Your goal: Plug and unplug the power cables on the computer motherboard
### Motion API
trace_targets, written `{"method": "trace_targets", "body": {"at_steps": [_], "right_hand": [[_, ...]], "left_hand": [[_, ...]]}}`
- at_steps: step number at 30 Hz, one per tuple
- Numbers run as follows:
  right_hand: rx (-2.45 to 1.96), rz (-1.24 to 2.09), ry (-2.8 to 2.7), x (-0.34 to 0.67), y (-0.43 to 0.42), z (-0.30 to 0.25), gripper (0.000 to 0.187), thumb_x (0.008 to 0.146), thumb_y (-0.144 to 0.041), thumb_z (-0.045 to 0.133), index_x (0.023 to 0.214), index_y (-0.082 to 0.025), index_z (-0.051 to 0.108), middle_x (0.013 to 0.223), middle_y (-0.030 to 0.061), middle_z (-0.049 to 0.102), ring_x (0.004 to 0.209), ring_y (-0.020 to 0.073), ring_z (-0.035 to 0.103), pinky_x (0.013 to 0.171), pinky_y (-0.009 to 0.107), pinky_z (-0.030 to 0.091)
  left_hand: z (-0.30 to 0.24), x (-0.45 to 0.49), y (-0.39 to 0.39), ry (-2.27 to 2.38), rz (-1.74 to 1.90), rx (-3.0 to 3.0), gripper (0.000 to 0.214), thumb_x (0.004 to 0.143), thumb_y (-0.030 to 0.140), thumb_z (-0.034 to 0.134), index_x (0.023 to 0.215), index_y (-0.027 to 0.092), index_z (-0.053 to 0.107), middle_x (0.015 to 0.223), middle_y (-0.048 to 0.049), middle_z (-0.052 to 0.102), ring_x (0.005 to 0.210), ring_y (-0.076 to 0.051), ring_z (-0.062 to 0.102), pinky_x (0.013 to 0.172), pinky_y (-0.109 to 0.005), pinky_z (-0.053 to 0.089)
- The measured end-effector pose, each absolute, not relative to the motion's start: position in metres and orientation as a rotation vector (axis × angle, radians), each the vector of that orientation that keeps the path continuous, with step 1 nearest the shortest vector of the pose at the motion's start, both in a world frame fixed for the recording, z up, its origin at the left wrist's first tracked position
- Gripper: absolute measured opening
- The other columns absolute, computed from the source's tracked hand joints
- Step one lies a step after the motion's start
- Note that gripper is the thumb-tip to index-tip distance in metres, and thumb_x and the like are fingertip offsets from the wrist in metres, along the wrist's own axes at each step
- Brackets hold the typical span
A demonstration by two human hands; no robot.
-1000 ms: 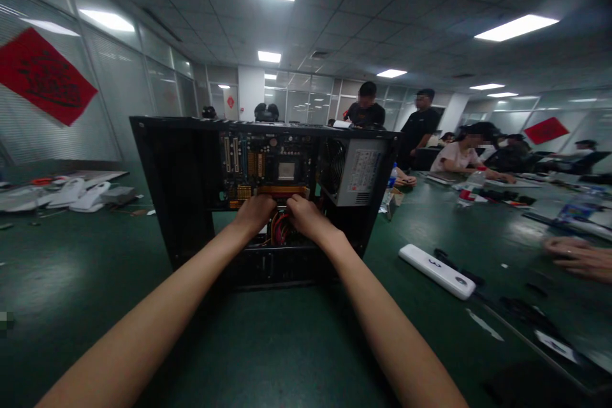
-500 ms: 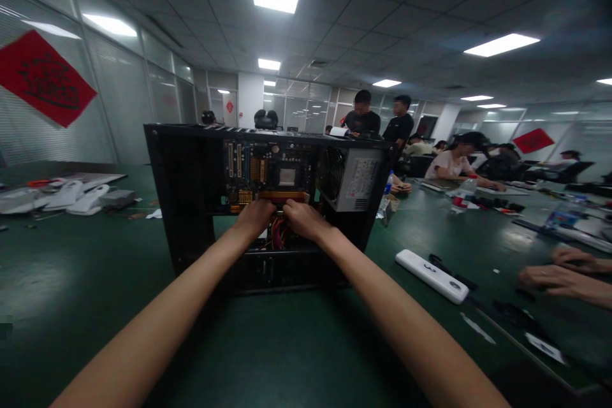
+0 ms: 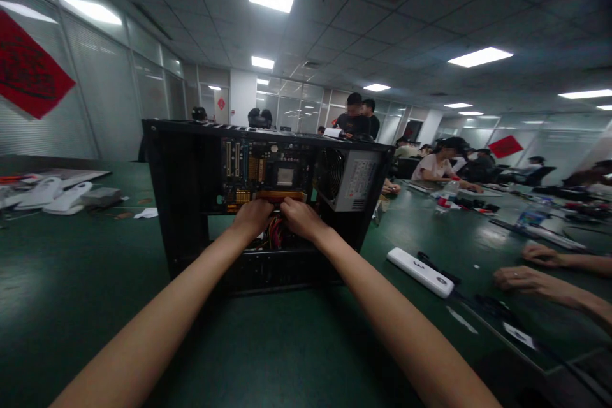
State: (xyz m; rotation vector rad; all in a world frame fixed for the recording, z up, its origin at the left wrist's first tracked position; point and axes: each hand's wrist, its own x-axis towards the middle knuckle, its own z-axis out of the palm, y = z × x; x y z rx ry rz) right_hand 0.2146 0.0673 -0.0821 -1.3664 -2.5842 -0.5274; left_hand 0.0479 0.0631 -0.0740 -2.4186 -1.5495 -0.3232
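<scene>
An open black computer case [image 3: 160, 197] stands in front of me. Inside it are a motherboard [image 3: 299, 156], a power supply [image 3: 352, 182] with a fan, and a bundle of coloured cables [image 3: 276, 234]. My left hand [image 3: 253, 215] and my right hand [image 3: 302, 218] are side by side at the board's lower edge, just under the orange memory slots [image 3: 282, 194]. Both have curled, closed fingers with the tips turned away from me. Whatever is between the fingers is hidden. The cables hang just below and between the hands.
A white power strip [image 3: 421, 272] lies on the green table [image 3: 287, 357] right of the case. Another person's hands [image 3: 535, 280] rest farther right, near black cables. White plastic parts [image 3: 69, 197] lie at left, and a bottle [image 3: 447, 196] stands at back right.
The camera view has turned slightly right, so the surroundings shift left. My hands stay at nearly the same spot on the board. The other person's hands at right have moved slightly apart.
</scene>
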Motion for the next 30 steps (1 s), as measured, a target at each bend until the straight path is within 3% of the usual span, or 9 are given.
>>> {"method": "trace_targets", "body": {"at_steps": [12, 19, 25, 30], "right_hand": [[-1.388, -0.506, -2.56, 0.214, 0.072, -0.084, 0.022, 0.097, -0.016, 0.039, 0.112, -0.014, 0.055, 0.12, 0.0133, 0.056, 0.102, 0.0233, 0.063, 0.082, 0.032, 0.049], [-1.319, -0.349, -2.437, 0.225, 0.072, -0.094, 0.025, 0.086, -0.007, 0.053, 0.11, -0.01, 0.06, 0.116, 0.0125, 0.059, 0.109, 0.0206, 0.058, 0.091, 0.027, 0.045], [-1.415, -0.282, -2.427, 0.229, 0.074, -0.094, 0.03, 0.094, -0.008, 0.042, 0.109, -0.01, 0.068, 0.109, 0.0145, 0.067, 0.105, 0.0203, 0.063, 0.09, 0.026, 0.044], [-1.444, -0.287, -2.44, 0.228, 0.074, -0.092, 0.035, 0.09, -0.004, 0.044, 0.109, -0.012, 0.071, 0.11, 0.0145, 0.07, 0.105, 0.0226, 0.065, 0.089, 0.026, 0.045]], "left_hand": [[-0.075, 0.051, 0.064, -1.537, -0.324, -2.378, 0.032, 0.093, 0.033, 0.048, 0.106, 0.014, 0.07, 0.104, -0.0184, 0.073, 0.096, -0.034, 0.07, 0.078, -0.04, 0.054], [-0.076, 0.052, 0.064, -1.55, -0.336, -2.335, 0.036, 0.093, 0.04, 0.048, 0.101, 0.015, 0.073, 0.099, -0.0173, 0.074, 0.094, -0.033, 0.07, 0.076, -0.039, 0.053], [-0.077, 0.053, 0.064, -1.574, -0.353, -2.322, 0.04, 0.093, 0.043, 0.047, 0.1, 0.014, 0.073, 0.098, -0.0187, 0.074, 0.093, -0.034, 0.07, 0.076, -0.04, 0.052], [-0.075, 0.055, 0.063, -1.586, -0.349, -2.337, 0.037, 0.092, 0.04, 0.049, 0.102, 0.014, 0.073, 0.099, -0.0195, 0.073, 0.097, -0.035, 0.069, 0.079, -0.04, 0.052]]}}
